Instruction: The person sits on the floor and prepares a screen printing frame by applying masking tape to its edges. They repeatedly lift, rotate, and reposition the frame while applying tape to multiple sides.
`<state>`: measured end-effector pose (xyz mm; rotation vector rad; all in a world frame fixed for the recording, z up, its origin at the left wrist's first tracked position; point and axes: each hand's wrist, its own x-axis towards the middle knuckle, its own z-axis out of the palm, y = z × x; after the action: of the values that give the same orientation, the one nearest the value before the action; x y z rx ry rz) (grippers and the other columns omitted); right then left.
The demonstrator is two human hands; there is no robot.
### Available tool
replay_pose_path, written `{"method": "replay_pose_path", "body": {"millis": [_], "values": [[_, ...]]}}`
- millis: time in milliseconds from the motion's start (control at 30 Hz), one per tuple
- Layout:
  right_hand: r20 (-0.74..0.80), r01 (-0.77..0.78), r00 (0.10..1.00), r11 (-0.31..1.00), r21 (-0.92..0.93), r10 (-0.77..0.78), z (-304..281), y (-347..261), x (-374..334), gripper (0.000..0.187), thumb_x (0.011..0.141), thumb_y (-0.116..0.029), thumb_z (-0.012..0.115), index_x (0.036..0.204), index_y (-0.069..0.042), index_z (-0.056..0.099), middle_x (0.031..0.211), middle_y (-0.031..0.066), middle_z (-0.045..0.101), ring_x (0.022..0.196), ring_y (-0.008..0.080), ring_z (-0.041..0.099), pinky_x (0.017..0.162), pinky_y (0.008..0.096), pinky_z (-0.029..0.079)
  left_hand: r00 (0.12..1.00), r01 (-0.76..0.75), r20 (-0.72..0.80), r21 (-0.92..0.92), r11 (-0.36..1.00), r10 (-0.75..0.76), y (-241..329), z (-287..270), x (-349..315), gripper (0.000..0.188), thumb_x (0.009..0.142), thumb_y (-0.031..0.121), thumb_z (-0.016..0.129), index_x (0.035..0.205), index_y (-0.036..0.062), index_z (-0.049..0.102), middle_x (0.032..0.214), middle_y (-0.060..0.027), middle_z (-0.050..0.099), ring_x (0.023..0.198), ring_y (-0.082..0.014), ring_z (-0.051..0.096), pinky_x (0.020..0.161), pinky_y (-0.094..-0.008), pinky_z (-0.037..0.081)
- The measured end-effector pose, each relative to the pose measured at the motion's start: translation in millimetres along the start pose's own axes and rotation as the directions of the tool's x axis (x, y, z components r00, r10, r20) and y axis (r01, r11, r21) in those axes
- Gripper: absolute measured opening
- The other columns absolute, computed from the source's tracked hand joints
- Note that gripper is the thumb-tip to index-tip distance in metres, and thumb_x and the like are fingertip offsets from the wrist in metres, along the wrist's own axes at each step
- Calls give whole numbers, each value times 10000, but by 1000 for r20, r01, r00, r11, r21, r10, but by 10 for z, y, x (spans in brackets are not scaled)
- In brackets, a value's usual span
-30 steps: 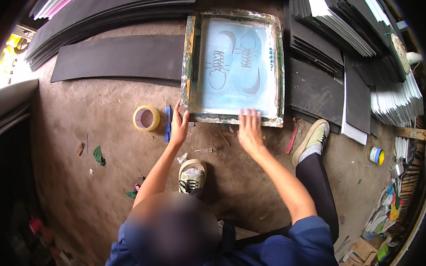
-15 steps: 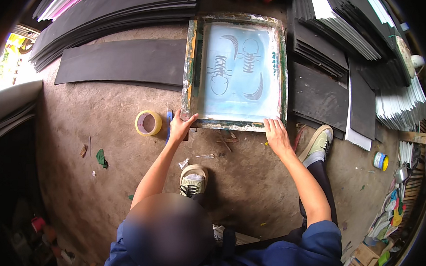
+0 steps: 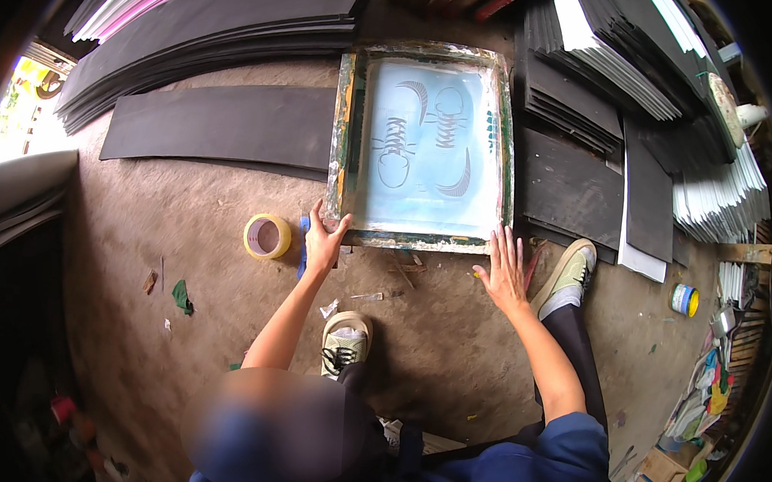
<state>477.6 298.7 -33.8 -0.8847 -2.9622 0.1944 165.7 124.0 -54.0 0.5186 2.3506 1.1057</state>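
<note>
A screen-printing frame (image 3: 421, 243) with paint-stained wooden sides lies before me. Its pale blue mesh (image 3: 420, 164) carries line drawings of shoe parts and two curved, striped shapes. At the near left corner is my left hand (image 3: 323, 245), thumb and fingers spread with the fingertips by the wood. My right hand (image 3: 505, 278) has its fingers stretched out flat, the tips by the near right corner. Neither hand grips anything; whether the fingertips still touch the wood I cannot tell. Beside my left hand is a blue-handled tool (image 3: 304, 247), partly hidden.
A yellow tape roll (image 3: 267, 236) lies left on the concrete floor. Black sheets (image 3: 222, 128) are stacked left of the frame, more sheets (image 3: 572, 185) right. A small paint tin (image 3: 685, 300) stands far right. My shoes (image 3: 346, 342) flank the near floor, with scraps about.
Both hands have loosened at the frame's near corners. My right fingers have straightened and spread. The frame appears slightly lower in the picture, as the whole view has shifted a little.
</note>
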Motion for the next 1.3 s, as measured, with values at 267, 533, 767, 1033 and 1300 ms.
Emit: {"method": "replay_pose_path", "body": {"millis": [267, 533, 767, 1033, 1300], "values": [[-114, -92, 986, 968, 234, 121, 35, 49, 291, 746, 876, -384, 480, 1395, 2, 108, 1452, 185, 129, 1335, 337, 144, 1073, 439, 148, 987, 140, 76, 5, 990, -140, -16, -51, 98, 592, 758, 491, 601, 1007, -46, 569, 866, -218, 635, 836, -294, 621, 756, -345, 457], [190, -667, 740, 667, 332, 645, 202, 496, 744, 806, 748, -332, 646, 1329, 55, 242, 1260, 318, 371, 1187, 410, 374, 988, 392, 322, 983, 145, 126, -74, 987, -135, -17, -128, -178, 598, 744, 435, 614, 1031, -86, 553, 895, -203, 647, 821, -217, 611, 732, -320, 463], [162, -609, 774, 649, 456, 613, -410, 126, 288, 760, 787, -329, 553, 1301, 130, 232, 1344, 302, 292, 1283, 371, 268, 1052, 377, 251, 982, 135, 149, -152, 979, -112, -95, -488, -742, 523, 749, 431, 616, 986, -36, 601, 759, -88, 622, 717, -150, 557, 671, -298, 446], [-165, -485, 703, 636, 600, 691, -1736, -235, -43, 800, 777, -383, 599, 1282, 136, 260, 1198, 354, 434, 1136, 411, 447, 973, 390, 344, 979, -143, 114, -216, 966, 170, 628, -982, -923, 500, 783, 445, 573, 980, -13, 598, 686, -2, 522, 641, -92, 459, 611, -256, 391], [-474, -228, 596, 702, 675, 649, -2725, -436, -155, 766, 792, -443, 597, 1238, 116, 322, 1086, 297, 542, 1033, 384, 535, 880, 389, 403, 844, -367, 140, -553, 748, 518, 1596, -1584, -878, 615, 826, 466, 562, 1149, -51, 480, 1024, -79, 573, 966, -116, 505, 859, -248, 381]]}}
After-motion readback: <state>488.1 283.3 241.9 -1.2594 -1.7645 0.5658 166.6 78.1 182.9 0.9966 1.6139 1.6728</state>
